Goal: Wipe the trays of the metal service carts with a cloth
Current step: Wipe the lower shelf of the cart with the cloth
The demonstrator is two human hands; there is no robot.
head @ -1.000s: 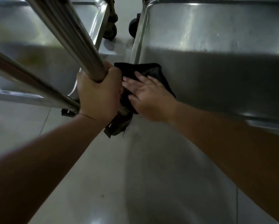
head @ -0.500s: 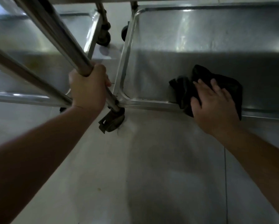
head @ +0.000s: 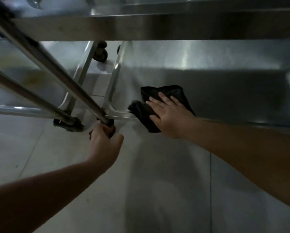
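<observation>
The right hand presses flat, fingers spread, on the black cloth at the near-left corner of the lower tray, whose long unwiped stretch runs rightward. The left hand seemingly grips the cart post base.

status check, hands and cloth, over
Right hand flat on black cloth, near corner of lower tray. Left hand grips cart leg base. Nothing in the way.

Cloth black, plain. Tray silver-grey steel, brushed sheen, dark shadow band across. Cart posts shiny silver. Caster wheels black. Floor pale grey tile, thin dark grout lines.
</observation>
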